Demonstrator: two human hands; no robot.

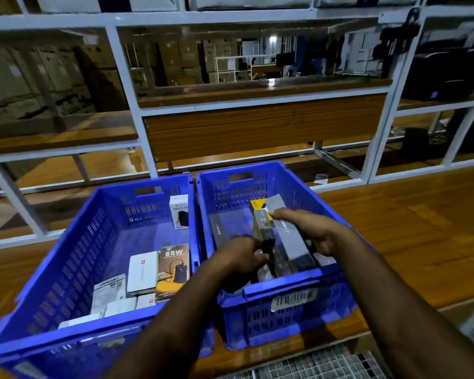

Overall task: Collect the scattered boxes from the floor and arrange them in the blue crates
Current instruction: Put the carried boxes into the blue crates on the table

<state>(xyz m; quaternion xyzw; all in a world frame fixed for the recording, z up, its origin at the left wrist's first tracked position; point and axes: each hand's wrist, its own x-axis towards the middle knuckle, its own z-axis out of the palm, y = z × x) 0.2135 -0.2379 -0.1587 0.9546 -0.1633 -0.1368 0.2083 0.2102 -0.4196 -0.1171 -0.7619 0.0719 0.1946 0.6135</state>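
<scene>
Two bare forearms, no sleeves, no gloves

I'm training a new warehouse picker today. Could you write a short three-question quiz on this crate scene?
1. True or false: both hands are over the right crate.
2. Which crate holds the 65W box? A) left crate B) right crate
3. What does the right hand hold?

Key:
1. True; the left hand is there too.
2. A
3. A long grey box.
</scene>
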